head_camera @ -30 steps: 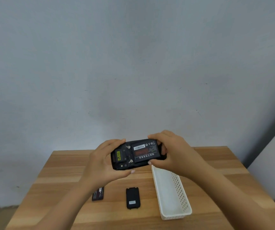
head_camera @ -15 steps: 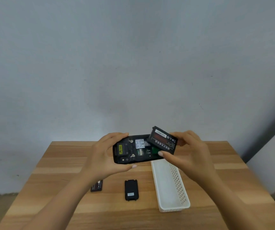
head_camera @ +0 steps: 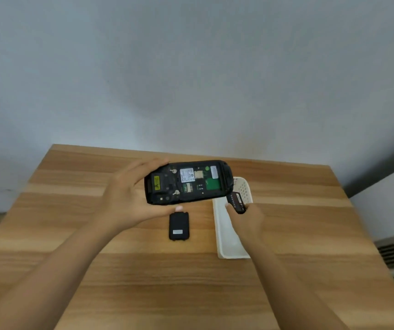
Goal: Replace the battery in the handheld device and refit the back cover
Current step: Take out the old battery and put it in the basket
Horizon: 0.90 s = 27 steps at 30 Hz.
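On the table (head_camera: 72, 210), the basket (head_camera: 243, 186) now has the right hand (head_camera: 248, 217) over it, pinching the old battery (head_camera: 236, 202). The left hand (head_camera: 129, 201) grips the device (head_camera: 189, 184), its bay emptied; the cover (head_camera: 179, 226) lies below.

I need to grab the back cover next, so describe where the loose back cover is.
On the wooden table, look left of the white basket. The back cover is the flat black piece lying alone there, below the held device, with a small pale label.

back cover (head_camera: 178, 226) mid-table, basket (head_camera: 224, 244) right, left bare
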Available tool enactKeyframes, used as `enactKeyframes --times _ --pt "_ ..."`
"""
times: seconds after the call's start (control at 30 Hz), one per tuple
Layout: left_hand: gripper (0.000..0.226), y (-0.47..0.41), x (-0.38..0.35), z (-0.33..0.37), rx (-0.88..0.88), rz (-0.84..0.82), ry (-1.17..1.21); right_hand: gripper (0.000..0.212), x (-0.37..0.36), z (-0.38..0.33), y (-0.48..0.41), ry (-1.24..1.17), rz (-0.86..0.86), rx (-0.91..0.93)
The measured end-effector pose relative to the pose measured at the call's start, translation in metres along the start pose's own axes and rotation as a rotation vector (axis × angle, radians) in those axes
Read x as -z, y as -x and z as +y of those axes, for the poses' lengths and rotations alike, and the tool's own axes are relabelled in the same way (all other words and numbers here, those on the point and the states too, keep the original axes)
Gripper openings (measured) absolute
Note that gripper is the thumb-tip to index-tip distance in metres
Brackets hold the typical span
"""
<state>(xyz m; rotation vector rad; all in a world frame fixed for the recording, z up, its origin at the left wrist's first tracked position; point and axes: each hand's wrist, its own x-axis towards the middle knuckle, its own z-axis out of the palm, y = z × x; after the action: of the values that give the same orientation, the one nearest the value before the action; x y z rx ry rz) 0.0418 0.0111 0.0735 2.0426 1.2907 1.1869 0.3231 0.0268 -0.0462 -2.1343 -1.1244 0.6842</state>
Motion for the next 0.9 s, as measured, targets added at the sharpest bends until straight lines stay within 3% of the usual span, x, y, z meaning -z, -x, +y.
enactKeyframes --times 0.1,0.27,0.73,0.8,0.9 --pt "0.085 0.010 -0.002 -0.011 0.036 -0.009 0.012 0.054 -0.029 0.027 -0.012 0.211 -0.027 -0.041" --pt "0.085 0.031 0.002 -0.023 0.091 0.010 -0.006 0.057 -0.043 0.039 -0.017 0.498 -0.097 -0.071" --pt "0.083 0.040 0.023 -0.031 0.121 0.086 -0.026 0.046 -0.048 0.040 -0.024 0.548 -0.174 -0.114" --pt "0.085 0.041 0.034 -0.032 0.140 0.109 -0.015 0.041 -0.042 0.034 -0.025 0.528 -0.109 -0.056" --pt "0.086 0.043 0.056 -0.034 0.156 0.158 -0.002 0.024 -0.044 0.018 -0.016 0.457 0.040 0.224"
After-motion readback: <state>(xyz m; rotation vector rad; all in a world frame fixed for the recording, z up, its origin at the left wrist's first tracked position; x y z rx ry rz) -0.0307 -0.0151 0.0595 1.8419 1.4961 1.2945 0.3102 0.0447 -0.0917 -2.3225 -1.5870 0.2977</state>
